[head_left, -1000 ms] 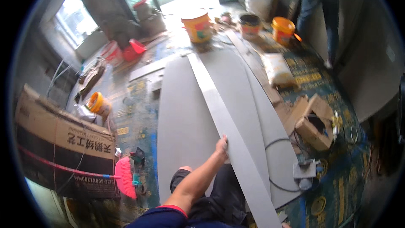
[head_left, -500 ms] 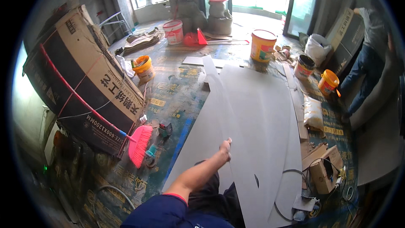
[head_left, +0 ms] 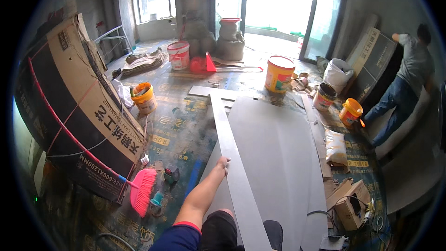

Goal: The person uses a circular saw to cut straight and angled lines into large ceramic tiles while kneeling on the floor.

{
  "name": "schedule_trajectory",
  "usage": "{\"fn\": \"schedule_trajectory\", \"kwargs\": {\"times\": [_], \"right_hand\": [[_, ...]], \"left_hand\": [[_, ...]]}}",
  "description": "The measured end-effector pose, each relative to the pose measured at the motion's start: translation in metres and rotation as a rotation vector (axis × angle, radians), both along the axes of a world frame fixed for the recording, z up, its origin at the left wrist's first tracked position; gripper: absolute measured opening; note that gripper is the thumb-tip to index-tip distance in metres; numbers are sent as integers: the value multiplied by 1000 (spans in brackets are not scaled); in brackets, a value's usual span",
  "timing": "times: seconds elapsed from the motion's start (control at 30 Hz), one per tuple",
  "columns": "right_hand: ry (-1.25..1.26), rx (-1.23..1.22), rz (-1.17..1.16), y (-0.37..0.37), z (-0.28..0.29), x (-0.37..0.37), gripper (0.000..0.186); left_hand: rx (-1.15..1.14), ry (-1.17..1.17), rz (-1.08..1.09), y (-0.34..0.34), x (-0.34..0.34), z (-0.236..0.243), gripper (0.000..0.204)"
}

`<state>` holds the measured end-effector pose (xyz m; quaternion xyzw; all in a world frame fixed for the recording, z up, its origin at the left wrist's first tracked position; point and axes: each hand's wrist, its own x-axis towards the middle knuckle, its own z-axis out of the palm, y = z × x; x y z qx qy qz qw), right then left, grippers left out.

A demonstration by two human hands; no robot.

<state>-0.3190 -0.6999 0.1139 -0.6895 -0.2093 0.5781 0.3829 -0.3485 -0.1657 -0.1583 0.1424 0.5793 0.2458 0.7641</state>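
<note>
My left hand (head_left: 224, 165) is closed on the left edge of a long, narrow grey strip (head_left: 231, 146), which looks like cut tile or board. The strip runs from beside my legs at the lower edge to a far end at the left of a large grey slab (head_left: 278, 151). It overlaps the slab's left part; whether it rests on it or is raised I cannot tell. My right hand is out of view. Another light grey strip (head_left: 200, 90) lies crosswise past the far end.
On the left lean large dark-and-tan cartons (head_left: 100, 111) with a pink broom (head_left: 143, 190). Orange buckets (head_left: 145, 100) (head_left: 350, 111) and a large yellow bucket (head_left: 280, 74) stand around. A person (head_left: 404, 83) works at the right wall. An open box (head_left: 351, 204) with cables sits lower right.
The view has tilted up and turned slightly right. My left hand, still on the strip's edge, appears farther left, and the strip now shows brighter and more distinct against the slab.
</note>
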Motion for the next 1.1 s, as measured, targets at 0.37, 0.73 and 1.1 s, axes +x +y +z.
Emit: {"fn": "schedule_trajectory", "kwargs": {"times": [0.37,0.73,1.1], "right_hand": [[313,55,100,106,-81,-90,33],[403,-287,515,161,-207,-186,36],[426,-54,-159,-11,-48,34,32]], "left_hand": [[139,-538,-152,-122,-166,87,71],[-82,-830,30,-342,-414,55,63],[-277,-233,815,-366,-419,-35,65]]}}
